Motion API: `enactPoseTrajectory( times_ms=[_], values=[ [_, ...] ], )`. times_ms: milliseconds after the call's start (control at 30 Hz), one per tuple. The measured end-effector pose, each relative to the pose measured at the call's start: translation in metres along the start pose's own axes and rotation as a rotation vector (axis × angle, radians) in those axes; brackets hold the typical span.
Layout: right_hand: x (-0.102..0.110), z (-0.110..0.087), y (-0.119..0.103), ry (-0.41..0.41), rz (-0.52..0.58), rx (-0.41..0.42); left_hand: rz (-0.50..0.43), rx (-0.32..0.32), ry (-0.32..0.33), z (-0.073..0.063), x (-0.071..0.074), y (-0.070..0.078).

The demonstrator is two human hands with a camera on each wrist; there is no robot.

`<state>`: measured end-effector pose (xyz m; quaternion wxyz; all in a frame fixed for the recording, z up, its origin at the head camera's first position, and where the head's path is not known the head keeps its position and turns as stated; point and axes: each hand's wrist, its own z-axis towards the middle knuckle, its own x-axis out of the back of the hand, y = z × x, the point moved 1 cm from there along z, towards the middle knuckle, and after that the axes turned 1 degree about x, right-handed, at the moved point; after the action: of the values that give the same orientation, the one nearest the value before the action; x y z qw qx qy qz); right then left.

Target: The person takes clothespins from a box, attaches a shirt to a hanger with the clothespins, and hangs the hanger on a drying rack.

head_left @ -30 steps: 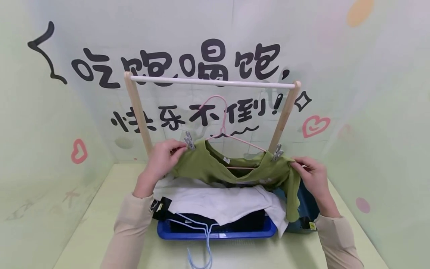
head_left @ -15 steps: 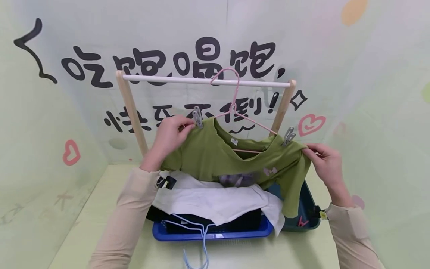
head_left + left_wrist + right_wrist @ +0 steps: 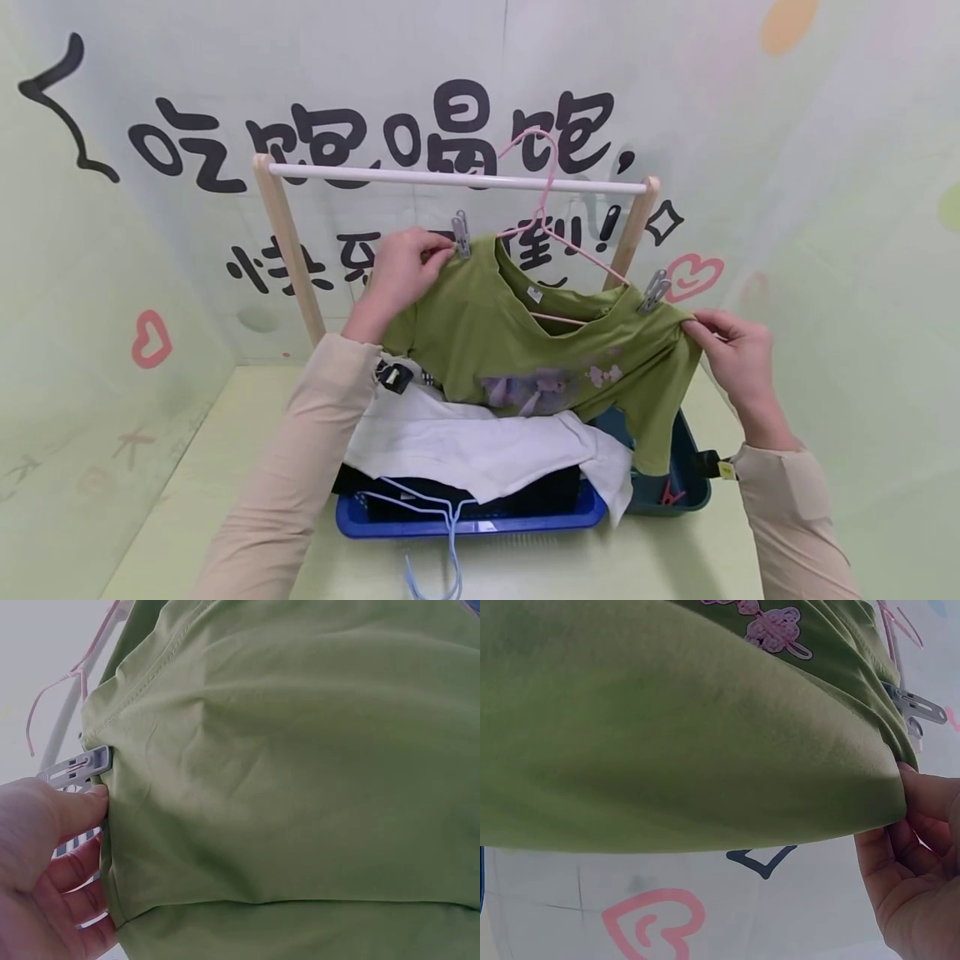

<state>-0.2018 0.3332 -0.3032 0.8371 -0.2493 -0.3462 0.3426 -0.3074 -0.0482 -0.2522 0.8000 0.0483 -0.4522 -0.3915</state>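
A green T-shirt (image 3: 465,325) with a purple print hangs on a pink hanger (image 3: 553,179), held up between both hands. My left hand (image 3: 405,271) pinches its left shoulder, close beside a grey clothespin (image 3: 461,235). At the other shoulder my right hand (image 3: 738,358) pinches the cloth, just outside a second grey clothespin (image 3: 655,292). The hanger's hook stands at the height of the white rail (image 3: 420,177); whether they touch I cannot tell. In the left wrist view the thumb (image 3: 82,808) presses on the shirt's edge, and fingers (image 3: 889,877) grip the sleeve in the right wrist view.
Wooden posts (image 3: 288,242) carry the rail. Below the shirt, a white garment (image 3: 465,450) and dark cloth lie over a blue tray (image 3: 480,527). A light-blue hanger (image 3: 453,533) sticks out in front. A dark green bin (image 3: 693,492) with a red clothespin (image 3: 670,493) stands right.
Both hands have lifted the T-shirt and its pink hanger upward and slightly right. The hook has risen from below the rail to its height, and more of the print shows.
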Motion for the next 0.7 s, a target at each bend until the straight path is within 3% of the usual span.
enactPoseTrajectory(
  times_ms=[367,700],
  values=[
    [-0.002,-0.004,0.006,-0.038,-0.007,-0.022,-0.031,0.117,-0.073,0.001,-0.013,-0.01],
    [-0.005,-0.016,0.017,-0.062,-0.001,-0.002,-0.06,0.073,-0.108,-0.002,-0.029,-0.022]
  ],
)
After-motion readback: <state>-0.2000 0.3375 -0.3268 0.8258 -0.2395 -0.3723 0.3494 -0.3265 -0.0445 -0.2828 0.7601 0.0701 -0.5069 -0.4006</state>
